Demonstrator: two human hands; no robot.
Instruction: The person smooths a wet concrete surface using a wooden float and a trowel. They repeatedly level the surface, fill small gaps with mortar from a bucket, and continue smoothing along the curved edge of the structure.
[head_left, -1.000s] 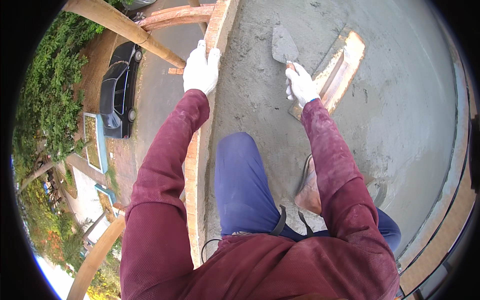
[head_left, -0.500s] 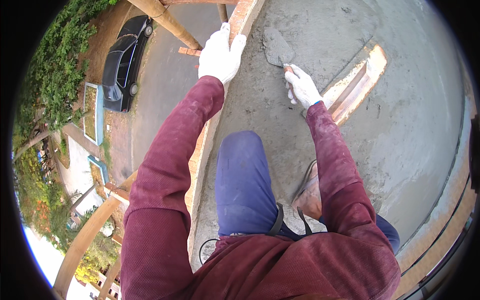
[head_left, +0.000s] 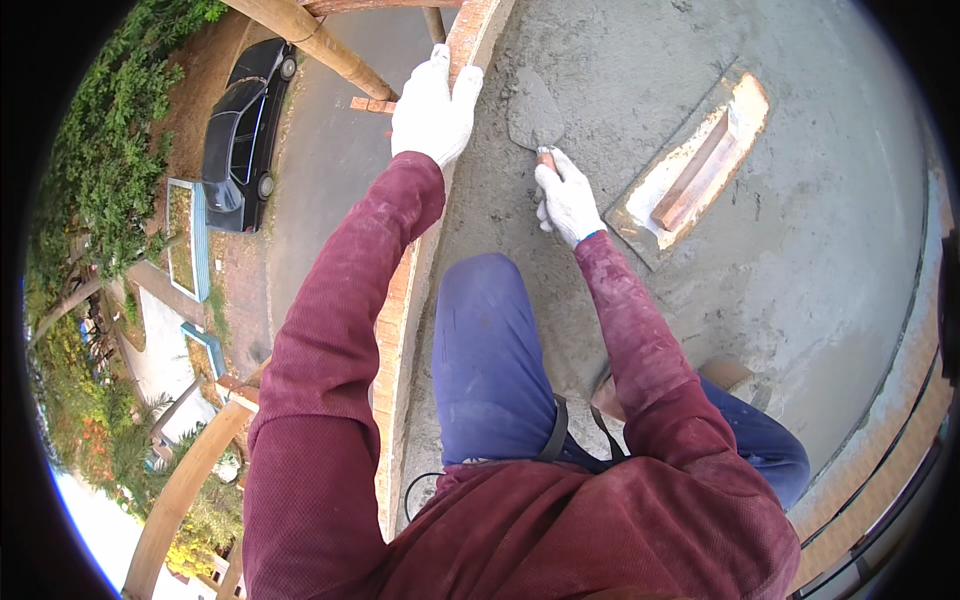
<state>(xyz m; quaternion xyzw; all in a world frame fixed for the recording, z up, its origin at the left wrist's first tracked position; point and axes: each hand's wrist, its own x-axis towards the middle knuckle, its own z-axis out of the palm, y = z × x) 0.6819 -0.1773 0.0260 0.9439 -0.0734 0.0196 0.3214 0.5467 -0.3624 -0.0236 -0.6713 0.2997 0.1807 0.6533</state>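
My right hand [head_left: 569,203], in a white glove, is closed round the short wooden handle of a trowel [head_left: 535,108]. The trowel's pointed blade is coated in grey mortar and lies on or just above the wet cement surface [head_left: 560,45]. My left hand [head_left: 433,115], also white-gloved, straddles the edge of a long wooden board [head_left: 395,335], with its thumb on the cement side; some fingers are hidden beyond the edge. To the right of the trowel, a wooden float [head_left: 692,187] with a raised bar handle rests on the cement, untouched.
Left of the board is a drop to a road [head_left: 325,140] with a parked black car [head_left: 240,140]. Bamboo poles [head_left: 315,45] stand outside the edge. My bent knee [head_left: 488,350] is close to the board. A low border [head_left: 890,400] runs along the right.
My right hand has moved left and slightly down with the trowel, away from the float, which now shows whole. My left hand stays on the board.
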